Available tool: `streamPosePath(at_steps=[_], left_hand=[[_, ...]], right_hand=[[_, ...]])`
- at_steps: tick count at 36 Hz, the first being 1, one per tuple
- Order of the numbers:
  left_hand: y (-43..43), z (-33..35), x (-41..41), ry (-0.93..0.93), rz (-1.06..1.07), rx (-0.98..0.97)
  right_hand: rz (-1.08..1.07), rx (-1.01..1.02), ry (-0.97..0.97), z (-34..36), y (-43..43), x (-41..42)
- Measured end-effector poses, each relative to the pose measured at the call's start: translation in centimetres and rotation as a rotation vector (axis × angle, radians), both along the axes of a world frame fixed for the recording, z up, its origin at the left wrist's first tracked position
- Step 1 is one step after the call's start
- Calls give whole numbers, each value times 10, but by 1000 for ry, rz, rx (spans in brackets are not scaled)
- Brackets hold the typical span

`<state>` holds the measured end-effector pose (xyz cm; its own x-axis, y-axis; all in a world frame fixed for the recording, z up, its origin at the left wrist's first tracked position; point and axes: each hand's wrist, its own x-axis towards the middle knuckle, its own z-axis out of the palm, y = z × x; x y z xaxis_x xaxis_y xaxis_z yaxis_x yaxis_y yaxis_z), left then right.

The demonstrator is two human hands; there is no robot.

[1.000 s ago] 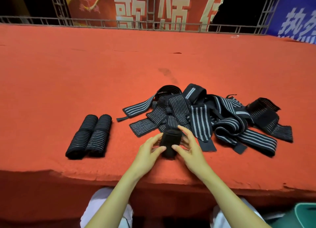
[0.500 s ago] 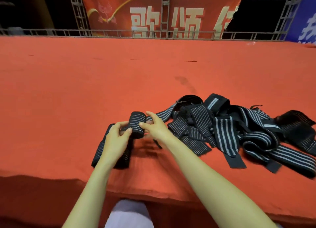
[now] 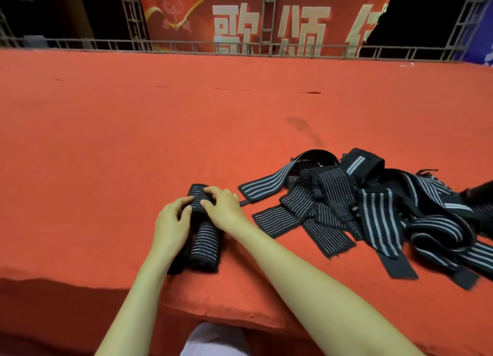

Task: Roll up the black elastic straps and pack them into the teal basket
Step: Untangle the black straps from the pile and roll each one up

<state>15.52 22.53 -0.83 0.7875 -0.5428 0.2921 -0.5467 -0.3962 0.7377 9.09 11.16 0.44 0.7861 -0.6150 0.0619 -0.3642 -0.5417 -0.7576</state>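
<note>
Well left of the heap of loose straps (image 3: 373, 211), on the red cloth (image 3: 106, 155): left hand (image 3: 170, 223), fingers curled against the left side of a rolled strap (image 3: 198, 197), gripping it. Just right of that, nearer the heap: right hand (image 3: 225, 209), fingers bent over the top of the same rolled strap, holding it from the other flank. Below the held one, also left of the heap: two other rolls (image 3: 205, 246) lying side by side, the left one mostly hidden by the left wrist. Unclear whether the held rolled strap rests on them or only touches their far ends. Heap itself: black elastic bands with pale stripes, tangled and overlapping, one thin end lying close to the right hand. Behind the heap, a dark smudge (image 3: 304, 130) on the cloth. Farther behind, a metal railing (image 3: 186, 46) and a red banner (image 3: 240, 17) with large pale characters.
</note>
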Motion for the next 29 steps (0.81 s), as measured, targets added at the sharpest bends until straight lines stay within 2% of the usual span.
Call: streamPosePath(at_steps=[3,15,21,29], left_hand=[[0,1,-2,39,-30,-6],[-9,13,-21,-148,56,-36],[-45,26,-60,-238,-106,-44],[-123,24,-135,-200,-389,-18]], right_hand=[[10,-5,-1,-2,-3,-4],[98,-45,-24,11,-17,-42],[35,-167,-45,19,-51,-96],[-170,-317,39,22,-113,-200]])
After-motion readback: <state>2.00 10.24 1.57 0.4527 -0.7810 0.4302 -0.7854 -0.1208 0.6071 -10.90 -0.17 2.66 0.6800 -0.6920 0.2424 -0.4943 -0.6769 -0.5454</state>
